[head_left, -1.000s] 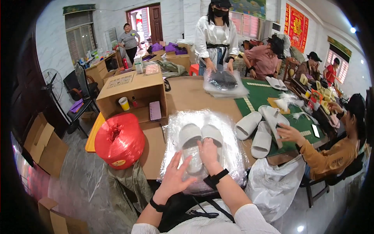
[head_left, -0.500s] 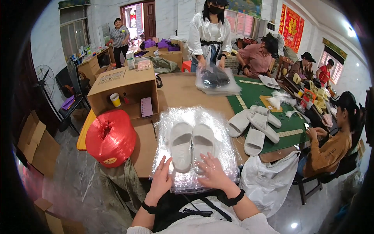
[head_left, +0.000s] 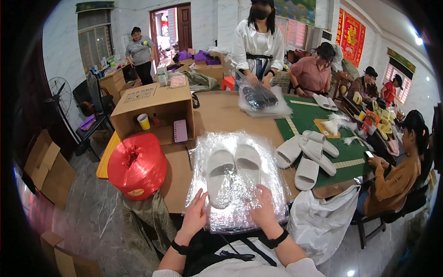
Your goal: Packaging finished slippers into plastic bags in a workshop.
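In front of me a pair of white slide slippers [head_left: 220,177] lies side by side, with clear film glinting over them. Beneath is a stack of clear plastic bags [head_left: 272,184]. My left hand [head_left: 194,214] rests at the near left of the pair, fingers stretched along the film. At the near right, my right hand [head_left: 264,207] touches the film beside the right slipper's heel. Its fingers are somewhat bent and apart, with nothing visible gripped in them. More loose white slippers [head_left: 314,154] lie to the right on a green cutting mat [head_left: 344,154].
To the left stand a roll of red plastic twine [head_left: 138,168] and an open cardboard box [head_left: 157,104] holding a cup and a phone. Across the table a person in white handles bagged dark footwear [head_left: 260,98]. A white sack [head_left: 323,217] hangs at the right edge. Co-workers sit farther right.
My right hand has shifted right, off the right slipper's heel, and its fingers are less spread. Brighter glare from the film crosses the slippers. The whole view has shifted slightly.
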### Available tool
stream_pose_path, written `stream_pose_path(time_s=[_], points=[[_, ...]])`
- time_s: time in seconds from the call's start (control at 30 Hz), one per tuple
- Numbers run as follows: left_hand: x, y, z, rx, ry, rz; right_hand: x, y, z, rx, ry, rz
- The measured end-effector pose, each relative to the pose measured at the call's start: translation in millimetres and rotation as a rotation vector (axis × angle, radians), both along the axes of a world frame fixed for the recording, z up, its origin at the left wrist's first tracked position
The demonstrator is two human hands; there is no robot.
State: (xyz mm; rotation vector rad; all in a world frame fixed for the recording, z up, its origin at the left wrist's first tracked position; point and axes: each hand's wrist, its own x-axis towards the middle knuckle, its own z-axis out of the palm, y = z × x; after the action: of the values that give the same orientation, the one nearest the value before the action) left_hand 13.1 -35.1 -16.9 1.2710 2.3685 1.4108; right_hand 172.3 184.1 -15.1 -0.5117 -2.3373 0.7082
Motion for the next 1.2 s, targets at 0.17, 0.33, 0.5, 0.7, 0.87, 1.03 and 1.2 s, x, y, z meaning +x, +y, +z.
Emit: stream_pose_path(time_s=[0.17,0.33,0.5,0.7,0.87,1.03,1.2], points=[[5,-1,4,-0.036,0.024,0.021,-9,-25,-16,0.204,0.002,0.260],[5,-1,-3,-0.072,-0.038,-0.035,-16,-42,-11,0.368,-0.279,0.367],[9,-4,-3,-0.008,0.124,-0.021,-23,-42,-27,0.294,-0.153,0.352],[1,-3,-11,-0.052,0.049,-0.025,-20,-37,-9,0.309,-0.067,0.373],[-3,-6,-9,0.006,-0.036,-0.043,-7,-27,-4,0.297,-0.050,0.167],[-10,-7,-11,0.099,-0.185,0.019,15,-23,-1,0.210,-0.098,0.292],[-18,-5,-21,0.208,-0.166,0.127,41,-31,-13,0.147,-0.010,0.267]])
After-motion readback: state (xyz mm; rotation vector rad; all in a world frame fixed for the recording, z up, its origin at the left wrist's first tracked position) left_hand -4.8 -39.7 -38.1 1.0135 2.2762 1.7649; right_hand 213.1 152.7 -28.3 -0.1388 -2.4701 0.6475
